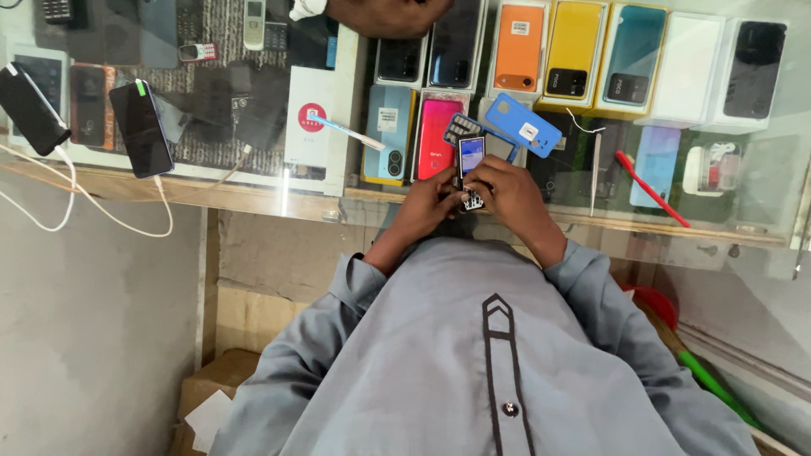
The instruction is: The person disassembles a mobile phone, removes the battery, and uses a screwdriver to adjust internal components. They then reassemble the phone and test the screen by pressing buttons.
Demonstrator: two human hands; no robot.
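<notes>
Both hands are holding one small keypad phone [470, 165] above the front edge of the glass worktop [253, 190]. The left hand [431, 203] is gripping its lower left side with curled fingers, and the right hand [507, 190] is closing around its right side, the thumb lying near the keys. The phone's screen is glowing blue. Just behind it, a blue back cover [524, 124] is lying on the glass, and a red toothbrush [650, 190] is resting well to the right.

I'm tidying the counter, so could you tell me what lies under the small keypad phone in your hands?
Under the small keypad phone lie the glass counter and a red phone box. Both hands cover its lower half.
</notes>
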